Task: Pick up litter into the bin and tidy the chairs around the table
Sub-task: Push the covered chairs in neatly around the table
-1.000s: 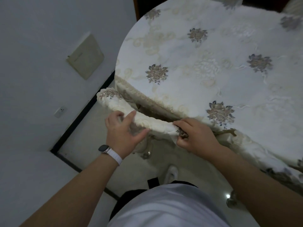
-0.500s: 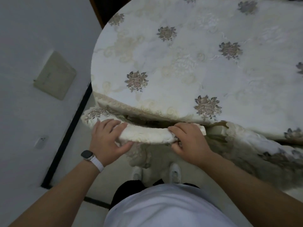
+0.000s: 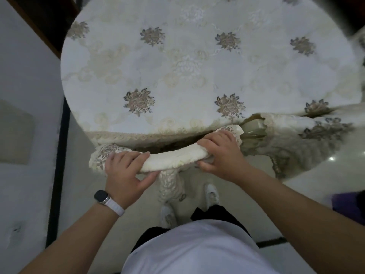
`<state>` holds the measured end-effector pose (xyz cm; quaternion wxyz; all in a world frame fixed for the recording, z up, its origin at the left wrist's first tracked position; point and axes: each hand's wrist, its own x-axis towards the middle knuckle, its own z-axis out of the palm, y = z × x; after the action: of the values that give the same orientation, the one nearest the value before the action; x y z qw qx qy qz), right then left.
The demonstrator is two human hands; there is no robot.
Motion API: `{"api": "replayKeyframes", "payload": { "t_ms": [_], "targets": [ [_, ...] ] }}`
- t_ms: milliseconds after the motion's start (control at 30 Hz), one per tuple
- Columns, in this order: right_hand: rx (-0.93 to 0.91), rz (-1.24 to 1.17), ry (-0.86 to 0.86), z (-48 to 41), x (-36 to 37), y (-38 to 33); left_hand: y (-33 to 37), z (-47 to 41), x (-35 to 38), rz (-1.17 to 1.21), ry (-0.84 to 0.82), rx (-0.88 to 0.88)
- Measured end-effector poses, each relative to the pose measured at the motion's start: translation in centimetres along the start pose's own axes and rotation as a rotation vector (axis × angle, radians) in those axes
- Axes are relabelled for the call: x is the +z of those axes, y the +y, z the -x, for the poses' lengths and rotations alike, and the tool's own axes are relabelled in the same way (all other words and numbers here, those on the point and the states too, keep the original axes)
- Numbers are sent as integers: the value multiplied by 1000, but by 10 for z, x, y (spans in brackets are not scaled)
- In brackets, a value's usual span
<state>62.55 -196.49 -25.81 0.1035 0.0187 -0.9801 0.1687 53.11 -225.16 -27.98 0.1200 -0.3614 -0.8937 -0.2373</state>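
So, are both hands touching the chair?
Touching. The head view shows the left hand and right hand each gripping the cloth-covered chair back.

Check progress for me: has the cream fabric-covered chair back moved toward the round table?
No: the chair back keeps the same dark gap from the tablecloth edge; only the camera swung.

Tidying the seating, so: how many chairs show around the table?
2: one chair back held by the left hand and right hand, another chair to its right. More may be hidden.
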Motion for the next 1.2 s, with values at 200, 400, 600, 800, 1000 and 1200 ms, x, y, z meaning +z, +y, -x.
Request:
{"api": "replayKeyframes", "payload": {
  "t_ms": [200,400,600,800,1000,1200],
  "targets": [
    [58,31,66,-4,0,-6,-5,-8,4,-1,28,22],
    [134,33,26,-12,3,-8,-17,-24,7,35,14,40],
    [124,14,69,-10,4,-7,-16,-26,6,37,-19,40],
    [119,7,45,-13,9,-4,-16,-27,4,53,-26,27],
    [135,-22,51,-21,11,-10,-21,-27,-1,67,-56,8],
    [133,-40,-37,-24,7,-17,-17,-25,-11,32,-78,-45]
  ]
}}
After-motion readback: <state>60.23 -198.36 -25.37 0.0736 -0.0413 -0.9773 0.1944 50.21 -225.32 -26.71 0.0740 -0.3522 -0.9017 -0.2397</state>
